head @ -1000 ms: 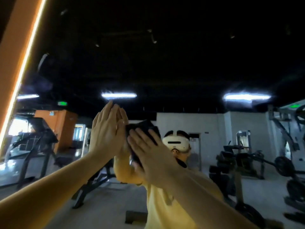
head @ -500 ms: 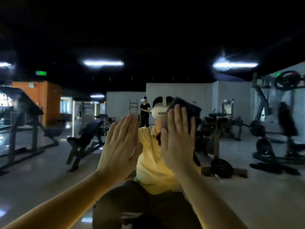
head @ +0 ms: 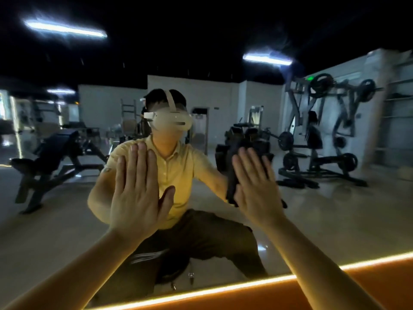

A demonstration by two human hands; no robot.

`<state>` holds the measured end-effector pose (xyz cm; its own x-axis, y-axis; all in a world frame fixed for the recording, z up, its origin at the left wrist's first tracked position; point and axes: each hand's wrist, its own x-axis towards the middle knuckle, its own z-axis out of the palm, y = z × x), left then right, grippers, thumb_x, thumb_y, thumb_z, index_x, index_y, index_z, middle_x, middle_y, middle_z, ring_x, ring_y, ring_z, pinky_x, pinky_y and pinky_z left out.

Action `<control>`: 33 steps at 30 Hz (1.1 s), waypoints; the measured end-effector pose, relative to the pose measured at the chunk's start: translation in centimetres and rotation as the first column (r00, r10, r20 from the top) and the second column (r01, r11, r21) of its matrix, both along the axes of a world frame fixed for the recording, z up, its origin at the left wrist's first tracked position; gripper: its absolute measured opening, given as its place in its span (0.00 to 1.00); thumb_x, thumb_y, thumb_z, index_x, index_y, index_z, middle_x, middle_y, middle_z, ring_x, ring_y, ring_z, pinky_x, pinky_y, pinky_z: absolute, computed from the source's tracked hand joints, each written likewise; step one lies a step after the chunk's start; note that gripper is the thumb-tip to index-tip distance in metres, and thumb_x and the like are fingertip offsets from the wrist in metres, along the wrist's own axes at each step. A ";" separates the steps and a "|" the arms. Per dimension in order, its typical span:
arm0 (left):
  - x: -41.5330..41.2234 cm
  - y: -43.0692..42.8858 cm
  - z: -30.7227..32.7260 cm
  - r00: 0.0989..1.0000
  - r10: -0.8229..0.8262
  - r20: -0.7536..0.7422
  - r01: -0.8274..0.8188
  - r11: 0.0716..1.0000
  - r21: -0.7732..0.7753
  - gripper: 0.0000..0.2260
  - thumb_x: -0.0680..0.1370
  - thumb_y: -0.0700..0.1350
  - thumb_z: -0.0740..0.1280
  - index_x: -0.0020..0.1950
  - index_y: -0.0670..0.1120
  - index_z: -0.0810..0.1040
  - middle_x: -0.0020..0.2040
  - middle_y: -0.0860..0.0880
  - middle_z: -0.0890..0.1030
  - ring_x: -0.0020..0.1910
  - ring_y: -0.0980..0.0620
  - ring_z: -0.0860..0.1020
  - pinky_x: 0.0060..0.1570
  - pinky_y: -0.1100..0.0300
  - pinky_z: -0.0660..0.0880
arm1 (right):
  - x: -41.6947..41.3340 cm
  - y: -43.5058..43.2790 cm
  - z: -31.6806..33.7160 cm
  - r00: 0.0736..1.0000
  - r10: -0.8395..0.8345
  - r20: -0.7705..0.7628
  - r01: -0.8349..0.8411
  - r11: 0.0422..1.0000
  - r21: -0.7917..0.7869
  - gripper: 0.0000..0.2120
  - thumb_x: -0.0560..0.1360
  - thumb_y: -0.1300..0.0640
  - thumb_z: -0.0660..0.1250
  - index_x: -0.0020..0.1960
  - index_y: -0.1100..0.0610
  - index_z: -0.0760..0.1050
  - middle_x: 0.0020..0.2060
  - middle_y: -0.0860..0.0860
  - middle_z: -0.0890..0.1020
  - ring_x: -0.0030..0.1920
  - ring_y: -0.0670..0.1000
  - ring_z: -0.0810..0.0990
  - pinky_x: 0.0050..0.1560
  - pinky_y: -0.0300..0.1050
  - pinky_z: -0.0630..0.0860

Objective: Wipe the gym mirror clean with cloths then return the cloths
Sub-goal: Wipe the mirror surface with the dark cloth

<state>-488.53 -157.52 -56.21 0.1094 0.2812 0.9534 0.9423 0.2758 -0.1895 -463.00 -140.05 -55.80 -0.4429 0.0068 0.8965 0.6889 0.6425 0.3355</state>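
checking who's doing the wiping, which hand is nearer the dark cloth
Right. The right hand presses the dark cloth flat against the mirror; the left hand lies flat on the mirror, apart from the cloth, to its left.

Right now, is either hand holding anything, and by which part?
The right hand presses a dark cloth flat against the mirror, straight fingers over its middle. The left hand lies flat; no cloth shows under it.
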 end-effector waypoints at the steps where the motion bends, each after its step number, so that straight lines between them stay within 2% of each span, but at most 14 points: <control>1: 0.0 0.2 -0.1 1.000 0.009 -0.004 -0.009 1.000 0.004 0.39 0.84 0.60 0.53 0.84 0.34 0.49 0.85 0.35 0.47 0.85 0.36 0.49 0.82 0.37 0.49 | 2.5 1.8 -0.1 0.993 -0.036 -0.115 0.029 0.997 -0.067 0.29 0.86 0.49 0.43 0.85 0.54 0.42 0.85 0.54 0.48 0.84 0.56 0.48 0.83 0.60 0.46; 4: 0.3 0.2 0.1 1.000 0.031 0.003 -0.031 0.999 -0.011 0.39 0.83 0.60 0.54 0.84 0.33 0.50 0.85 0.35 0.48 0.85 0.36 0.48 0.82 0.38 0.48 | 6.1 3.8 0.0 0.766 -0.214 -0.606 -0.055 0.917 -0.395 0.30 0.84 0.53 0.45 0.85 0.59 0.47 0.84 0.58 0.51 0.84 0.59 0.50 0.81 0.67 0.52; 5: 0.4 0.0 0.0 0.999 0.040 0.007 -0.040 0.999 -0.017 0.39 0.83 0.60 0.54 0.84 0.33 0.50 0.85 0.35 0.48 0.85 0.36 0.48 0.82 0.37 0.48 | 5.1 3.1 0.4 0.668 -0.267 -0.694 -0.110 0.888 -0.447 0.31 0.84 0.54 0.46 0.85 0.61 0.49 0.84 0.60 0.53 0.84 0.60 0.51 0.80 0.69 0.54; 7: 0.7 -0.3 0.0 0.998 0.058 0.026 -0.057 0.998 -0.034 0.40 0.83 0.60 0.55 0.84 0.33 0.50 0.85 0.35 0.48 0.85 0.37 0.48 0.82 0.37 0.49 | 1.3 0.3 1.1 0.662 -0.229 -0.714 -0.145 0.895 -0.421 0.31 0.84 0.54 0.48 0.84 0.63 0.50 0.84 0.61 0.52 0.84 0.61 0.51 0.80 0.68 0.52; 11: 2.3 -0.5 0.7 0.998 0.028 0.052 -0.027 1.000 -0.012 0.38 0.83 0.57 0.56 0.83 0.33 0.53 0.85 0.36 0.49 0.85 0.38 0.50 0.82 0.38 0.48 | -7.0 -5.5 0.7 0.962 0.076 -0.264 -0.122 0.979 -0.165 0.33 0.84 0.49 0.51 0.85 0.59 0.48 0.85 0.57 0.47 0.84 0.58 0.46 0.83 0.61 0.42; 14: 4.3 0.4 2.2 0.999 -0.005 -0.051 0.005 1.000 -0.007 0.33 0.84 0.54 0.55 0.83 0.34 0.57 0.85 0.37 0.53 0.85 0.39 0.53 0.83 0.40 0.47 | -6.3 -4.8 1.0 0.973 0.144 0.181 -0.156 0.987 0.049 0.33 0.84 0.47 0.53 0.85 0.56 0.50 0.85 0.55 0.49 0.85 0.56 0.45 0.83 0.59 0.41; 16: 5.7 1.7 3.7 0.997 -0.023 -0.079 0.023 1.000 -0.002 0.32 0.84 0.53 0.56 0.83 0.35 0.57 0.85 0.38 0.53 0.85 0.40 0.52 0.83 0.40 0.47 | -2.2 -1.4 1.6 0.964 0.081 0.252 -0.115 0.986 0.124 0.32 0.84 0.47 0.52 0.85 0.55 0.47 0.84 0.53 0.48 0.85 0.55 0.45 0.83 0.59 0.41; 19: 7.5 3.6 5.1 0.997 0.002 -0.083 -0.006 0.999 -0.044 0.36 0.84 0.57 0.56 0.84 0.35 0.54 0.85 0.38 0.51 0.85 0.40 0.51 0.82 0.38 0.50 | 6.6 4.9 3.3 0.998 -0.037 -0.056 0.036 0.999 -0.016 0.32 0.84 0.50 0.51 0.85 0.56 0.45 0.85 0.55 0.48 0.84 0.56 0.47 0.83 0.61 0.46; 22: 8.8 4.6 5.5 0.999 -0.002 -0.043 0.003 1.000 0.011 0.35 0.83 0.58 0.60 0.83 0.36 0.60 0.83 0.37 0.60 0.83 0.38 0.58 0.82 0.39 0.50 | 12.9 8.2 7.1 0.871 -0.191 -0.453 0.051 0.951 -0.305 0.31 0.84 0.52 0.47 0.85 0.60 0.48 0.84 0.58 0.52 0.84 0.58 0.50 0.81 0.65 0.53; 24: 9.8 5.2 6.6 0.996 -0.063 -0.064 0.067 0.996 0.064 0.32 0.82 0.55 0.62 0.81 0.38 0.65 0.79 0.38 0.67 0.80 0.38 0.65 0.82 0.40 0.50 | 12.6 7.8 10.1 0.784 -0.231 -0.576 -0.001 0.928 -0.373 0.32 0.83 0.52 0.47 0.84 0.61 0.49 0.84 0.59 0.53 0.84 0.60 0.52 0.80 0.67 0.55; 26: 11.1 6.2 8.7 0.992 -0.091 -0.085 0.098 0.991 0.088 0.31 0.82 0.52 0.63 0.82 0.38 0.64 0.79 0.39 0.67 0.80 0.39 0.64 0.82 0.39 0.51 | 9.1 5.7 12.1 0.788 -0.177 -0.589 -0.007 0.955 -0.297 0.32 0.83 0.50 0.47 0.85 0.60 0.47 0.84 0.58 0.50 0.84 0.60 0.49 0.81 0.67 0.52; 28: 12.2 7.3 11.4 0.992 -0.084 -0.097 0.096 0.988 0.125 0.29 0.83 0.48 0.60 0.82 0.37 0.62 0.81 0.38 0.64 0.82 0.40 0.61 0.82 0.39 0.51 | 3.7 2.9 13.0 0.883 -0.047 -0.468 -0.026 0.989 -0.147 0.33 0.83 0.48 0.48 0.85 0.58 0.47 0.84 0.56 0.48 0.84 0.59 0.47 0.82 0.64 0.48; 30: 12.6 8.0 14.3 0.996 -0.056 -0.074 0.066 0.987 0.144 0.27 0.86 0.48 0.53 0.83 0.38 0.59 0.84 0.39 0.60 0.84 0.43 0.55 0.83 0.41 0.48 | -0.7 0.2 13.2 0.984 0.069 -0.166 -0.066 0.998 0.022 0.33 0.84 0.45 0.50 0.85 0.57 0.48 0.85 0.56 0.49 0.84 0.58 0.45 0.83 0.63 0.44; 33: 13.0 8.5 18.0 1.000 -0.020 -0.013 0.022 0.987 0.160 0.27 0.88 0.52 0.46 0.85 0.40 0.55 0.86 0.42 0.54 0.85 0.47 0.49 0.84 0.45 0.45 | 0.8 1.2 15.6 0.983 0.109 0.145 -0.137 0.970 0.200 0.32 0.85 0.44 0.47 0.85 0.57 0.52 0.84 0.55 0.53 0.84 0.57 0.47 0.83 0.60 0.44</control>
